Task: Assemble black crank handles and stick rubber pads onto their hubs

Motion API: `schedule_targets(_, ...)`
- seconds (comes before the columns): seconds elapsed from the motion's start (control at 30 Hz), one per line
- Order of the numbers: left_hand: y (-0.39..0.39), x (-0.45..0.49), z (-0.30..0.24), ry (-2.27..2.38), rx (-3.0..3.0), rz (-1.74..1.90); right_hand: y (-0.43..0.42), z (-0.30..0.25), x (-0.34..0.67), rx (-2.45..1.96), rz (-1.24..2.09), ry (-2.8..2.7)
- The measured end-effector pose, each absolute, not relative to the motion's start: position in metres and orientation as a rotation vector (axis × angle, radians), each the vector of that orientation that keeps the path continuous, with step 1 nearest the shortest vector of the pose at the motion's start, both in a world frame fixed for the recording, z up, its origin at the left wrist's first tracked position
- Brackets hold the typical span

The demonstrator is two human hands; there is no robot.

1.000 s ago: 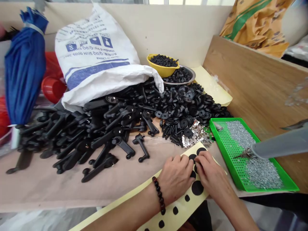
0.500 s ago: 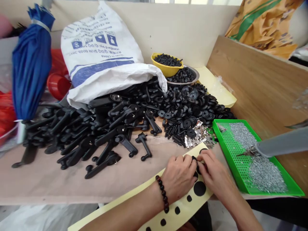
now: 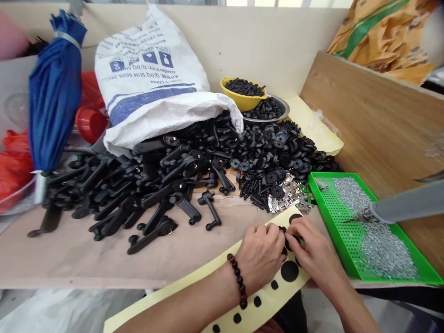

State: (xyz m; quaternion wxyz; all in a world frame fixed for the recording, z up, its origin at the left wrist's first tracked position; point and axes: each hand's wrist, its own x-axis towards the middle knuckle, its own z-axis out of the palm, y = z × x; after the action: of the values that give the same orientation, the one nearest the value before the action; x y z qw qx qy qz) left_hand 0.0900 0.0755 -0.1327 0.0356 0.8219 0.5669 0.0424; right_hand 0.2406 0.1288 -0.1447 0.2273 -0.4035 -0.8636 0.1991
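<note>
A pale yellow strip of backing paper (image 3: 194,277) lies slantwise over the table's front edge, carrying black stickers, some large and round, like this large round sticker (image 3: 289,271), others small. My left hand (image 3: 262,254), with a dark beaded bracelet at the wrist, rests on the strip with its fingers curled and pressed together. From the other side my right hand (image 3: 310,247) pinches with thumb and forefinger. The fingertips of both hands meet at a small black sticker (image 3: 283,229) near the strip's upper end, and they partly cover it.
Black crank handles (image 3: 156,194) are heaped left, below a white woven sack (image 3: 152,69). Black discs (image 3: 277,148), screws and metal clips (image 3: 289,192) lie ahead. At right stand a green tray (image 3: 342,240) of small metal pieces, a grey electric screwdriver (image 3: 409,203) and a wooden partition (image 3: 374,120).
The whole view has shifted slightly, with things appearing a little further right. Both hands stay at the same spot on the strip, and their fingertips have moved only slightly.
</note>
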Motion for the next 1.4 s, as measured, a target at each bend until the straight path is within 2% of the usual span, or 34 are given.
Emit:
schedule_targets(0.2, 0.06, 0.05, -0.115, 1.674, 2.342, 0.309, 0.126, -0.146, 0.249, -1.121, 0.733, -2.339)
schedule_targets(0.3, 0.056, 0.014, -0.107, 2.107, 2.159, 0.295, 0.128, -0.151, 0.257, -1.144, 0.828, -2.313)
schedule_targets(0.37, 0.059, -0.004, -0.105, 2.398, 2.071, 0.164, 0.13, -0.155, 0.261, -1.136, 0.897, -2.294)
schedule_targets(0.5, 0.072, -0.018, -0.11, 2.559, 1.977, -0.068, 0.133, -0.159, 0.262, -1.141, 0.954, -2.243)
schedule_targets(0.57, 0.076, -0.019, -0.114, 2.506, 1.961, 0.033, 0.132, -0.155, 0.262, -1.137, 0.954, -2.187)
schedule_targets(0.67, 0.074, -0.017, -0.114, 2.314, 1.799, 0.43, 0.129, -0.145, 0.26, -1.113, 1.049, -2.036)
schedule_targets(0.77, 0.07, -0.01, -0.108, 1.966, 1.461, 0.79, 0.124, -0.135, 0.253, -1.099, 1.329, -1.781)
schedule_targets(0.87, 0.068, 0.007, -0.102, 1.541, 1.132, 0.959, 0.119, -0.131, 0.239, -1.055, 1.649, -1.479)
schedule_targets(1.07, 0.064, 0.037, -0.108, 1.233, 0.822, 0.926, 0.113, -0.133, 0.217, -0.913, 1.968, -1.213)
schedule_targets(1.4, 0.065, 0.038, -0.113, 1.18, 0.845, 0.787, 0.109, -0.14, 0.217, -0.962, 2.001, -1.222)
